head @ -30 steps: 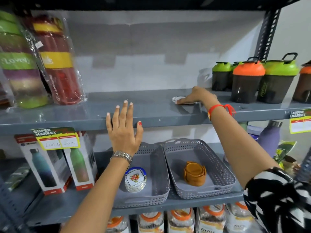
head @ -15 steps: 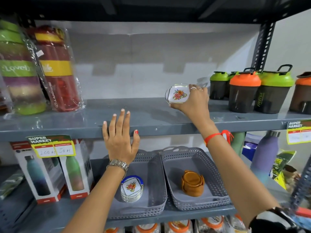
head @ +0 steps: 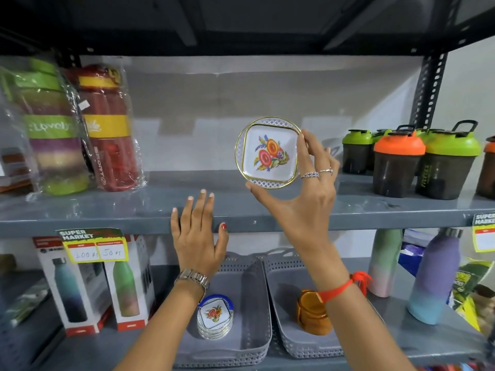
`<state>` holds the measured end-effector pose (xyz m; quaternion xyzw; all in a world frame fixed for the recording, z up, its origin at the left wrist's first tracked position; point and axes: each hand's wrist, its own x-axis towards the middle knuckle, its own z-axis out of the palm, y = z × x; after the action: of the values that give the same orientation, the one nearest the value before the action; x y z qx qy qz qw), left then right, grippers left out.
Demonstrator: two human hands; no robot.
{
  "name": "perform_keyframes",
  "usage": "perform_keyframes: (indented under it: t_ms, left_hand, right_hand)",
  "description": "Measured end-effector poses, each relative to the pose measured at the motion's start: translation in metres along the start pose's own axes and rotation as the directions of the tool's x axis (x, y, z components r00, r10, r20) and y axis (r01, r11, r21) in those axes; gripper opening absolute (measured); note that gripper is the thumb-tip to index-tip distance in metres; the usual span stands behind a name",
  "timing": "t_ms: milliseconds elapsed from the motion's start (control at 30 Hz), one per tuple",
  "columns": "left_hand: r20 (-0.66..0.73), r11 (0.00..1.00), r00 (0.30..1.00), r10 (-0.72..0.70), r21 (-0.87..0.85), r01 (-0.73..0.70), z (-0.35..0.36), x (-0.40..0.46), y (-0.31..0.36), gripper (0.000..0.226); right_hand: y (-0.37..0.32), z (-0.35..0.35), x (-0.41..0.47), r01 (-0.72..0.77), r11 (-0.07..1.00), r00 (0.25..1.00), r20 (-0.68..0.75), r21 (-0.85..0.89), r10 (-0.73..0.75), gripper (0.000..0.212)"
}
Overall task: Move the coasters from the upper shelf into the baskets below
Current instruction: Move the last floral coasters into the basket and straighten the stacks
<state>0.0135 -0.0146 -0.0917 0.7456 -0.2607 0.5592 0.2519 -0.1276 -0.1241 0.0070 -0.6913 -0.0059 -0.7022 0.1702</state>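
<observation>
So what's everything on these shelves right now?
Round white floral coaster with gold rim: one, held up above the upper shelf.
Stack of matching floral coasters: one stack, white, in the left grey plastic basket.
Stack of amber coasters: one, in the right grey plastic basket.
Lidded shaker cups: several, green or orange lids, upper shelf right.
Wrapped bottles: green and red, upper shelf left.
Boxed bottles: two, lower shelf left.
Pastel bottles: two, lower shelf right.
Left hand: flat against the grey upper shelf edge.
Right hand: holding the coaster.
</observation>
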Motion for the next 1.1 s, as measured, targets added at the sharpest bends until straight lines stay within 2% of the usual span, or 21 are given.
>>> perform_keyframes:
  t_ms: [233, 300, 367, 400, 467, 533, 600, 667, 733, 833, 967, 1033, 1067, 1100]
  left_hand:
    - [0.004, 1.000, 1.000, 0.006, 0.012, -0.006, 0.001, 0.000, -0.001, 0.055]
    - [0.003, 1.000, 1.000, 0.008, 0.011, -0.008, 0.001, 0.000, -0.001, 0.055]
    - [-0.001, 1.000, 1.000, 0.011, 0.013, -0.011, 0.001, -0.001, -0.002, 0.056]
    - [-0.002, 1.000, 1.000, 0.012, 0.014, -0.012, 0.001, 0.000, -0.002, 0.056]
    - [0.000, 1.000, 1.000, 0.012, 0.020, -0.012, 0.001, 0.000, -0.002, 0.056]
    - [0.005, 1.000, 1.000, 0.007, 0.021, -0.007, 0.001, 0.000, -0.001, 0.055]
    - [0.007, 1.000, 1.000, 0.007, 0.018, -0.007, 0.000, 0.000, -0.001, 0.055]
    - [0.006, 1.000, 1.000, 0.018, 0.021, -0.018, 0.000, 0.000, -0.001, 0.055]
    - [-0.002, 1.000, 1.000, 0.026, 0.014, -0.026, 0.001, 0.000, -0.001, 0.054]
    - [-0.009, 1.000, 1.000, 0.018, -0.009, -0.018, 0.002, 0.000, -0.001, 0.052]
    - [0.000, 1.000, 1.000, 0.016, -0.024, -0.016, 0.002, 0.000, -0.002, 0.053]
    - [-0.003, 1.000, 1.000, 0.019, -0.021, -0.019, 0.003, 0.000, -0.002, 0.053]
    - [-0.005, 1.000, 1.000, 0.021, -0.015, -0.021, 0.003, 0.000, -0.002, 0.053]
    - [-0.006, 1.000, 1.000, 0.022, -0.008, -0.022, 0.003, 0.000, -0.001, 0.053]
  right_hand:
    - [-0.011, 0.000, -0.005, -0.023, 0.999, 1.000, 0.016, 0.041, 0.023, 0.089]
    - [-0.014, 0.000, -0.009, -0.120, 0.987, 0.991, 0.067, 0.103, 0.113, 0.089]
    - [-0.019, 0.000, -0.011, -0.326, 0.909, 0.944, 0.147, 0.261, 0.296, 0.086]
    - [-0.022, -0.001, -0.011, -0.459, 0.803, 0.888, 0.219, 0.380, 0.404, 0.081]
    - [-0.027, -0.005, -0.006, -0.654, 0.472, 0.749, 0.417, 0.591, 0.515, 0.061]
    - [-0.029, -0.010, -0.004, -0.736, 0.063, 0.603, 0.611, 0.674, 0.513, 0.045]
    - [-0.030, -0.015, -0.004, -0.709, -0.321, 0.467, 0.759, 0.628, 0.453, 0.060]
    - [-0.031, -0.019, -0.004, -0.663, -0.530, 0.412, 0.849, 0.529, 0.331, 0.073]
    - [-0.032, -0.021, -0.004, -0.632, -0.629, 0.406, 0.885, 0.452, 0.228, 0.072]
    - [-0.031, -0.024, -0.003, -0.609, -0.684, 0.419, 0.895, 0.401, 0.152, 0.072]
    - [-0.032, -0.028, -0.003, -0.633, -0.636, 0.466, 0.873, 0.442, 0.143, 0.074]
    - [-0.033, -0.028, -0.006, -0.656, -0.556, 0.501, 0.845, 0.511, 0.186, 0.074]
    - [-0.034, -0.027, -0.008, -0.668, -0.480, 0.525, 0.817, 0.569, 0.239, 0.074]
    - [-0.036, -0.026, -0.009, -0.681, -0.353, 0.562, 0.767, 0.642, 0.310, 0.073]
